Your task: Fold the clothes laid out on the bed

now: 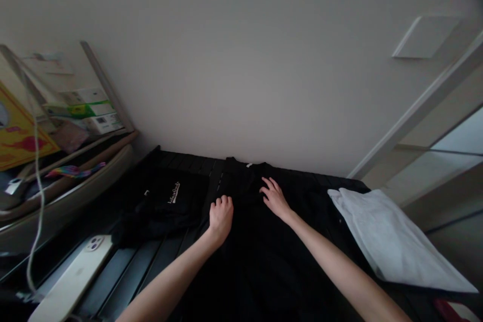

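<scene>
A black garment [256,261] lies spread over a dark slatted surface, with a small white label at its far end by the wall. My left hand [221,217] is closed on the garment's left part, its fingers curled down into the cloth. Resting over the upper right of the same garment, my right hand [275,199] has its fingers spread and holds nothing. To the left sits a folded black garment [188,206] with white script lettering. The black fabrics blend together, so their edges are hard to make out.
Folded light grey cloth [396,241] lies at the right. A white phone [75,276] rests at the lower left, near a white cable [37,191]. Boxes [101,123] fill a shelf on the left. The wall [241,70] rises directly behind the slatted surface [128,271].
</scene>
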Motion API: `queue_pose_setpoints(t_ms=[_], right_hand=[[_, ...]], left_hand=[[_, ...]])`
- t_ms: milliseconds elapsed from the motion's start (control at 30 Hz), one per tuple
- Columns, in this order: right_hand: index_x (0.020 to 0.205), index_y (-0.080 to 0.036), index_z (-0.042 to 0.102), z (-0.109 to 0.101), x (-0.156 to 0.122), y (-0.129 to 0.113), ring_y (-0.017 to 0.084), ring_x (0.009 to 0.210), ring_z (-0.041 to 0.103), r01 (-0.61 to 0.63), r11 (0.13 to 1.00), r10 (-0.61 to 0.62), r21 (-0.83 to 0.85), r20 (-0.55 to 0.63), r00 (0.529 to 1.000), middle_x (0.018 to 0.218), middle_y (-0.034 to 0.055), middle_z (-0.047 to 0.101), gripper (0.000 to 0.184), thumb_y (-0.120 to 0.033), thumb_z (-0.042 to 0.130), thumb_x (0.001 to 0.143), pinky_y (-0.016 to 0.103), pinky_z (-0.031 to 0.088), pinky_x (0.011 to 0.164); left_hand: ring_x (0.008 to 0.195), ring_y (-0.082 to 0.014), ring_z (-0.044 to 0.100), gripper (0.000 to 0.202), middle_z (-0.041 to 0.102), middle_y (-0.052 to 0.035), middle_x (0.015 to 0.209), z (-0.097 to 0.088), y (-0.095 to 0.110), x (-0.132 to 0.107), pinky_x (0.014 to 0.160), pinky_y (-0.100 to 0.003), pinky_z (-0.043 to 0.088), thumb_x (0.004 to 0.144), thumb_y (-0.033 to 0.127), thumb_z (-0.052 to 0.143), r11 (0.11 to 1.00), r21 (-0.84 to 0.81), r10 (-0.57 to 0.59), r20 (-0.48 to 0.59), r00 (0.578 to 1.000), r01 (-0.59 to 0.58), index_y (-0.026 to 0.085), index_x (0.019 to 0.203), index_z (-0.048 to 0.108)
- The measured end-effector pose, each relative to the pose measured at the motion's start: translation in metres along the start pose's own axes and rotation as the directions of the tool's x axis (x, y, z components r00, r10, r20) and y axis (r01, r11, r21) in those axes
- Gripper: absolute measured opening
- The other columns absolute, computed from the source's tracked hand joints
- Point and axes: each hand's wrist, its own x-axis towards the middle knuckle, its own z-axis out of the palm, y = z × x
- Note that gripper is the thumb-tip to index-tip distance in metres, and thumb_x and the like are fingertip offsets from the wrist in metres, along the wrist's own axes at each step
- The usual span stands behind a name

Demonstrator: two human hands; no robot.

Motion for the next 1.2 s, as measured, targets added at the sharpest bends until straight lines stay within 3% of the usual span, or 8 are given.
queue_pose_setpoints(t_ms=[100,233,367,433,567,833,1067,1200], right_hand=[[0.096,-0.020,0.063,-0.017,0.020,-0.006,0.024,0.129,0.040,0.048,0.992,-0.037,0.115,-0.104,0.994,0.123,0.0080,0.060,0.028,-0.011,0.040,0.083,0.043,0.034,0.106],[0.104,-0.020,0.059,-0.055,0.022,-0.001,0.023,0.114,0.051,0.055,0.974,0.028,0.218,-0.357,0.934,0.111,0.0102,0.062,0.029,-0.014,0.037,0.086,0.039,0.037,0.101],[0.079,-0.021,0.061,-0.068,0.005,0.021,0.020,0.091,0.059,0.017,0.973,-0.010,0.228,-0.031,0.999,0.085,0.0043,0.063,0.028,-0.006,0.039,0.074,0.032,0.043,0.087],[0.070,-0.021,0.060,-0.060,0.000,0.033,0.019,0.083,0.059,-0.054,0.973,0.032,0.223,0.099,0.995,0.079,0.0033,0.062,0.026,-0.005,0.039,0.072,0.031,0.044,0.083],[0.091,-0.017,0.063,-0.034,0.010,0.041,0.022,0.094,0.060,-0.152,0.963,0.141,0.225,0.063,0.988,0.096,0.0086,0.063,0.021,-0.017,0.045,0.081,0.035,0.044,0.089],[0.127,-0.013,0.051,0.009,0.085,-0.001,0.026,0.123,0.049,-0.235,0.921,0.222,0.312,0.078,0.972,0.128,0.0162,0.057,0.055,-0.049,0.055,0.085,0.040,0.038,0.100],[0.078,-0.012,0.066,0.015,0.164,-0.046,0.018,0.068,0.064,-0.326,0.878,0.240,0.351,0.269,0.933,0.064,0.0054,0.067,0.028,-0.040,0.064,0.081,0.028,0.046,0.068],[0.094,-0.011,0.063,0.021,0.190,-0.060,0.012,0.055,0.060,-0.350,0.845,0.261,0.406,0.259,0.930,0.076,0.0079,0.068,0.024,-0.032,0.065,0.081,0.024,0.046,0.061]], left_hand=[[0.092,-0.0253,0.062,0.030,0.062,-0.0150,0.100,-0.010,-0.011,-0.009,0.072,-0.034,0.048,0.085,0.002,0.041,0.999,0.016,-0.048,0.027,0.998,0.047,0.012,0.106,0.061],[0.089,-0.0264,0.065,0.032,0.062,-0.0151,0.100,-0.023,-0.022,-0.025,0.067,-0.033,0.050,0.085,0.002,0.042,0.999,0.021,-0.045,0.086,0.995,0.043,0.013,0.109,0.060],[0.083,-0.0250,0.068,0.035,0.063,-0.0151,0.097,-0.031,-0.019,-0.053,0.066,-0.032,0.051,0.082,-0.001,0.044,0.999,0.029,-0.022,0.173,0.985,0.018,0.015,0.108,0.061],[0.081,-0.0245,0.068,0.037,0.064,-0.0150,0.097,-0.035,-0.012,-0.066,0.063,-0.031,0.051,0.081,-0.002,0.045,1.000,-0.003,0.015,0.187,0.982,-0.015,0.017,0.107,0.063],[0.085,-0.0244,0.066,0.035,0.064,-0.0134,0.098,-0.049,0.003,-0.076,0.066,-0.032,0.051,0.081,-0.001,0.045,0.993,-0.081,0.099,0.112,0.989,-0.090,0.018,0.103,0.064],[0.094,-0.0262,0.060,0.033,0.060,-0.0134,0.106,-0.064,0.000,-0.072,0.076,-0.036,0.051,0.080,0.003,0.045,0.990,-0.106,0.102,0.117,0.988,-0.089,0.017,0.102,0.065],[0.098,-0.0255,0.058,0.029,0.060,-0.0153,0.101,-0.065,0.002,-0.080,0.078,-0.034,0.051,0.082,0.008,0.047,0.957,-0.159,0.265,0.145,0.953,-0.242,0.019,0.095,0.071],[0.108,-0.0269,0.052,0.028,0.061,-0.0136,0.098,-0.071,0.003,-0.077,0.085,-0.034,0.049,0.084,0.012,0.046,0.928,-0.176,0.351,0.121,0.929,-0.328,0.019,0.086,0.073]])
